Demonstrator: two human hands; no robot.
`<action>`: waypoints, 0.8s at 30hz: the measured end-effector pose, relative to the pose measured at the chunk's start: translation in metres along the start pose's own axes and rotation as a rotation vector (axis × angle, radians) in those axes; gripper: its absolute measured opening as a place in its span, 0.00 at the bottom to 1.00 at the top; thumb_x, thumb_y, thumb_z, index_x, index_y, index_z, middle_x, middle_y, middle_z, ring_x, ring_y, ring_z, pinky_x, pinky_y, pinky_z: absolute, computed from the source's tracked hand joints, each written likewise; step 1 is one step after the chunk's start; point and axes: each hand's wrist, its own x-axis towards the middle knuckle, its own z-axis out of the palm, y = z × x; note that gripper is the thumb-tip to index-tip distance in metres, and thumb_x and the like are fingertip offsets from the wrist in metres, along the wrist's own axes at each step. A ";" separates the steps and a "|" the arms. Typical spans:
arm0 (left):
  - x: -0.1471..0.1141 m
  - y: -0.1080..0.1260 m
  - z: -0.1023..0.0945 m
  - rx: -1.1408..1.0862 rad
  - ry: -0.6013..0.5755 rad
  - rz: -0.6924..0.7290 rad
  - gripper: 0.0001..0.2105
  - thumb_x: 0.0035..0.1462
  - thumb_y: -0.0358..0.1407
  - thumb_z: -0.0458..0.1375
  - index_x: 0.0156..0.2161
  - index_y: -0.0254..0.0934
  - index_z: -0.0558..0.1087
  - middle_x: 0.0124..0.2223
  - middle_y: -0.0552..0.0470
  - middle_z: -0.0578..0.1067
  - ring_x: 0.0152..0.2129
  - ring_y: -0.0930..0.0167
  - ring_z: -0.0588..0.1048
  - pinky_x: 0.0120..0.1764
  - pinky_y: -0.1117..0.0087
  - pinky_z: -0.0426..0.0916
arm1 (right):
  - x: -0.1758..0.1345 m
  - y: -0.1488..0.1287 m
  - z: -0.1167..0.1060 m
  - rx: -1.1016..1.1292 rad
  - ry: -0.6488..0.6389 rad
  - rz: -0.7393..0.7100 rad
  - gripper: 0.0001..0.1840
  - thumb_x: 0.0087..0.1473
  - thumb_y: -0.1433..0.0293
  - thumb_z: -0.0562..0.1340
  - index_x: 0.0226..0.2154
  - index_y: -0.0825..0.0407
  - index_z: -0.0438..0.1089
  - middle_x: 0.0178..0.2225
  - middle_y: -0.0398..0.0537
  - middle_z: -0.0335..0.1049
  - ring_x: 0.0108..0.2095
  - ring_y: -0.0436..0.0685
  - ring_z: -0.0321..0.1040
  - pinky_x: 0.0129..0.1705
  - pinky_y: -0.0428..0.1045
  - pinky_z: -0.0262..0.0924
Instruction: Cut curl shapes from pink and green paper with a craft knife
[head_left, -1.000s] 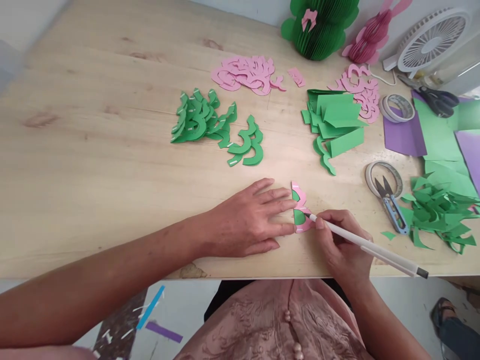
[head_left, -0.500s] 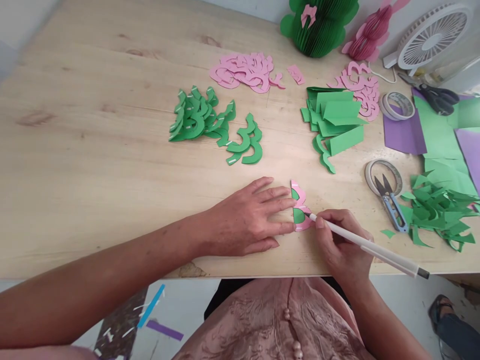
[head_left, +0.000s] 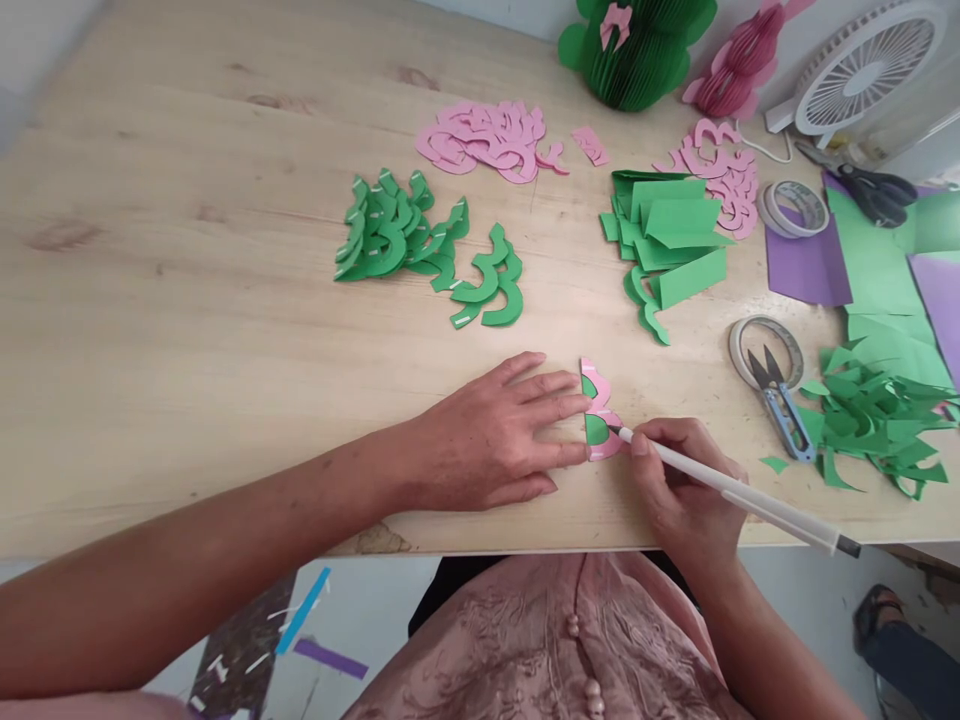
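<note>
A pink curved paper cutout [head_left: 611,440] lies over a piece of green paper [head_left: 597,430] close to the table's front edge. My left hand [head_left: 510,435] rests flat with fingers spread, its fingertips on the left edge of these papers. Between the thumb and fingers of my right hand [head_left: 686,485] is a white pen [head_left: 720,482]. The dark pen tip touches the inner edge of the lower pink curve. Just behind my left hand lie loose green wavy cutouts [head_left: 502,285], beside a heap of green folded cutouts [head_left: 386,228].
Pink cutouts [head_left: 484,140] and green folded papers [head_left: 679,215] lie farther back. To the right are blue thread snips [head_left: 784,405] on a tape roll [head_left: 739,345], green scraps [head_left: 885,420], black-handled scissors [head_left: 874,195] and a white fan [head_left: 870,75]. Honeycomb paper figures [head_left: 641,55] stand at the back.
Both hands, the pen and the papers stay almost in place. The whole view has shifted very slightly.
</note>
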 end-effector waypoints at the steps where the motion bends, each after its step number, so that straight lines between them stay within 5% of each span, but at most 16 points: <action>1: 0.000 0.000 0.000 0.000 0.000 0.001 0.18 0.61 0.41 0.56 0.57 0.46 0.68 0.62 0.44 0.65 0.60 0.58 0.61 0.61 0.49 0.51 | 0.000 0.000 0.000 -0.001 0.001 -0.002 0.05 0.55 0.70 0.62 0.28 0.51 0.67 0.19 0.36 0.64 0.15 0.44 0.53 0.17 0.43 0.50; 24: 0.001 0.000 0.000 0.005 0.005 0.003 0.17 0.61 0.40 0.56 0.55 0.46 0.69 0.61 0.45 0.66 0.59 0.59 0.61 0.61 0.50 0.51 | 0.000 -0.002 -0.002 -0.041 0.000 -0.021 0.07 0.55 0.69 0.61 0.27 0.51 0.66 0.18 0.37 0.65 0.15 0.45 0.53 0.18 0.44 0.50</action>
